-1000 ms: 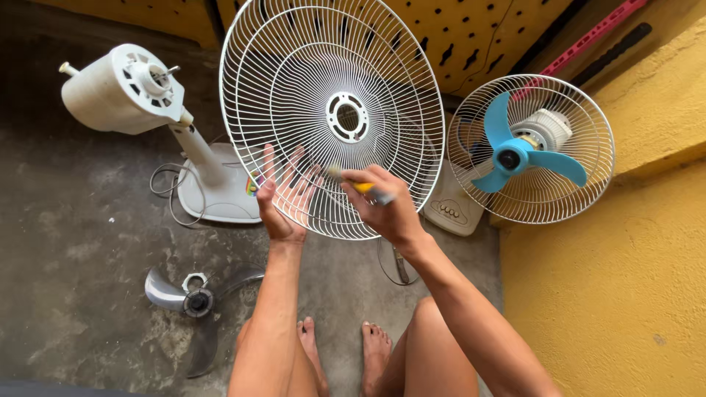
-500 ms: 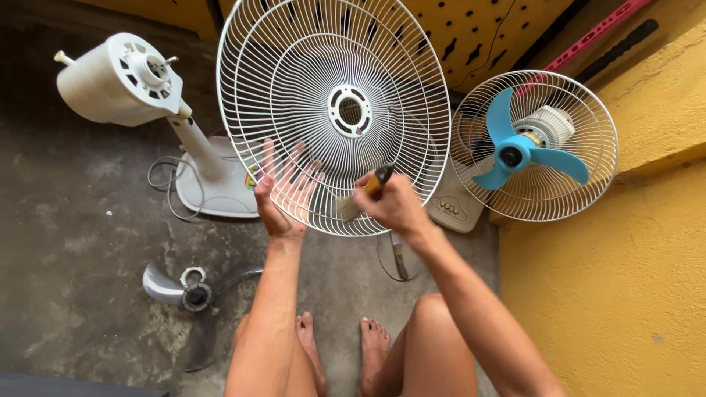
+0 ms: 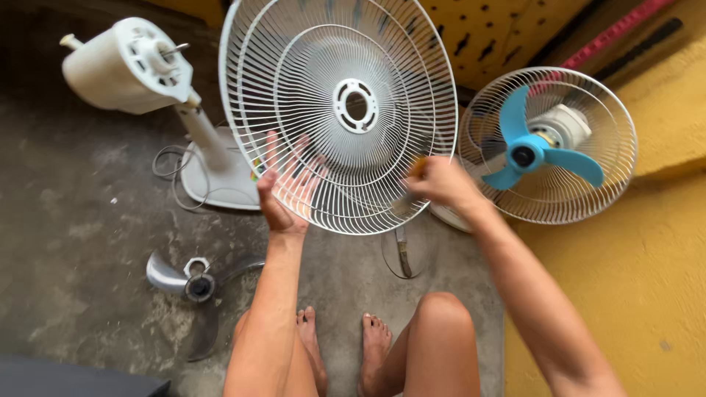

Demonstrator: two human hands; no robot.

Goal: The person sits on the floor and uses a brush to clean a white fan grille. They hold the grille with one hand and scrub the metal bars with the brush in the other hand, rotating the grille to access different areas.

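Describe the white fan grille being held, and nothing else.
The white wire grille is a round guard of thin radial wires crossed by concentric rings, with a white hub ring, open at its middle. It looks like painted metal. It is held upright off the concrete floor, facing the camera. The left hand supports its lower edge from behind, fingers spread; the right hand touches its lower right.

Soft even daylight, faint shadows, wide-angle bending at edges
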